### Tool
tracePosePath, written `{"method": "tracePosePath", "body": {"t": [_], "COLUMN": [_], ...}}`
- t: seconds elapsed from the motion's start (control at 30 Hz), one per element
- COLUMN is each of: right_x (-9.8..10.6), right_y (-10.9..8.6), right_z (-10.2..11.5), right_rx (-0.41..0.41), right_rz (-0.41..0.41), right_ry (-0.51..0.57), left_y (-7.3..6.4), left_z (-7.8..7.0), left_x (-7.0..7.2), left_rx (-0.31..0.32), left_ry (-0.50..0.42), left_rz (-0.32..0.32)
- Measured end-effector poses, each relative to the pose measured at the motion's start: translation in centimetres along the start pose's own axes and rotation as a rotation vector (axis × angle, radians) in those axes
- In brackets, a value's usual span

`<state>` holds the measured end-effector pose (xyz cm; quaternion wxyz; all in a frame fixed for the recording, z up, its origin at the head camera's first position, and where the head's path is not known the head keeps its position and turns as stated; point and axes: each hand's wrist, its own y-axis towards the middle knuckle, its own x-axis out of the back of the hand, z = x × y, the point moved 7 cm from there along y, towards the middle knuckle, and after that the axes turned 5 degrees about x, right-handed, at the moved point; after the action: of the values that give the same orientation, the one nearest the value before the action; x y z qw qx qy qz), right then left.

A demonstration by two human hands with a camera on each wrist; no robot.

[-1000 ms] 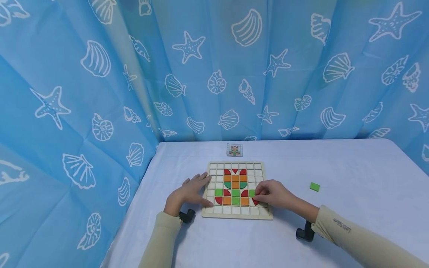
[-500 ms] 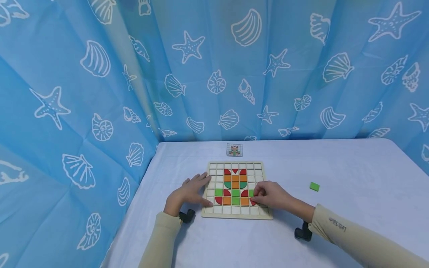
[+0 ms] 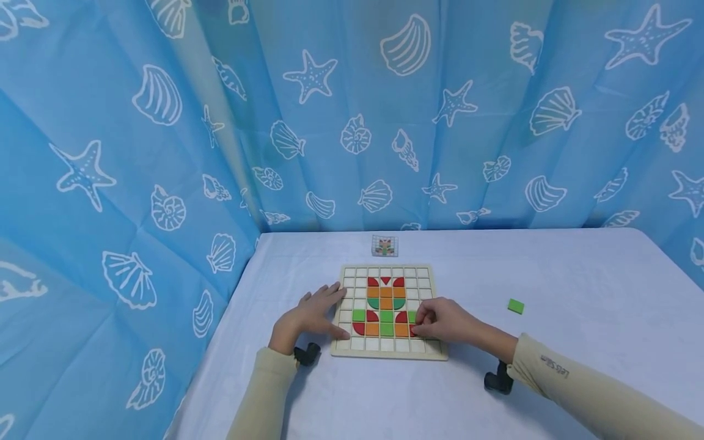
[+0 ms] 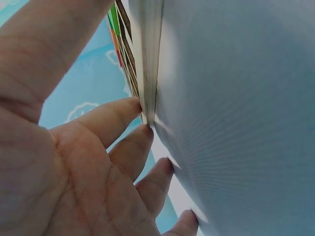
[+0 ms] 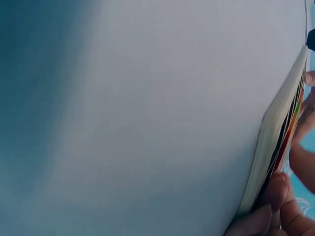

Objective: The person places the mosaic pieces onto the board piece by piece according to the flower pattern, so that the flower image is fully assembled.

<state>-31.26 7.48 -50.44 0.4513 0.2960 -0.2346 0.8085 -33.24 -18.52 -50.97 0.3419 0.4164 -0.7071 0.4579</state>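
A wooden grid board (image 3: 389, 354) lies on the table, filled with colored tiles in a flower-like pattern. My left hand (image 3: 312, 315) rests along its left edge with fingers spread. In the left wrist view, the fingertips (image 4: 147, 132) touch the side of the board. My right hand (image 3: 448, 321) is over the lower right of the pattern, its thumb and finger pinching a red quarter-round tile (image 3: 412, 330) at a cell beside an orange tile (image 3: 402, 330). The fingers cover most of that red tile. Just above it a green tile (image 3: 412, 316) is partly hidden.
A loose green tile (image 3: 516, 306) lies on the white tablecloth to the right of the board. Behind the board is a small pattern card (image 3: 384, 245). A blue shell-print curtain (image 3: 352, 122) hangs behind and at the left.
My right hand has shifted slightly left, bringing the red tile up against the orange tile, where less of it shows. The left hand has stayed in place.
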Motion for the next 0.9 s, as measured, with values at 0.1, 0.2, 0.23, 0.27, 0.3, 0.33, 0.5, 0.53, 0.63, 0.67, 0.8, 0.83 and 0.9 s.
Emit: {"method": "tracePosePath", "body": {"t": [0.1,0.2,0.23,0.27,0.3,0.33,0.5,0.53,0.63,0.67,0.8,0.83,0.9], "right_x": [0.03,-0.2,-0.25,-0.29,-0.34,-0.36,-0.27,-0.29,-0.28,-0.21,0.07,0.19,0.54], "right_y": [0.0,-0.22,-0.3,-0.37,-0.42,-0.43,-0.22,-0.17,-0.11,-0.08,-0.11,-0.17,-0.27], "right_z": [0.02,-0.01,-0.03,-0.07,-0.13,-0.19,-0.19,-0.18,-0.15,-0.16,-0.22,-0.17,-0.08], "right_rx": [0.031,0.057,0.061,0.061,0.059,0.059,0.054,0.054,0.041,0.035,0.003,0.001,0.001], "right_rz": [0.018,0.04,0.044,0.045,0.046,0.045,0.031,0.034,0.035,0.033,0.023,0.021,0.008], "right_ry": [0.027,0.034,0.036,0.036,0.035,0.031,0.037,0.038,0.042,0.043,0.062,0.063,0.057], "left_y": [-0.06,-0.27,-0.33,-0.39,-0.42,-0.48,-0.48,-0.48,-0.43,-0.43,-0.41,-0.4,-0.37], "left_z": [-0.03,-0.04,-0.07,-0.09,-0.09,-0.13,-0.13,-0.1,-0.03,-0.03,-0.16,-0.19,-0.21], "left_x": [0.14,-0.11,-0.2,-0.29,-0.37,-0.37,-0.04,-0.01,0.01,0.05,0.13,0.12,0.14], "left_rx": [-0.002,-0.007,-0.008,-0.01,-0.011,-0.014,-0.004,-0.001,0.001,-0.001,-0.006,-0.004,0.003], "left_ry": [0.001,-0.008,-0.01,-0.011,-0.012,-0.014,-0.028,-0.026,-0.022,-0.022,-0.035,-0.037,-0.036], "left_rz": [-0.007,0.002,0.007,0.009,0.011,0.01,-0.003,-0.001,-0.001,-0.004,-0.005,-0.002,0.001]}}
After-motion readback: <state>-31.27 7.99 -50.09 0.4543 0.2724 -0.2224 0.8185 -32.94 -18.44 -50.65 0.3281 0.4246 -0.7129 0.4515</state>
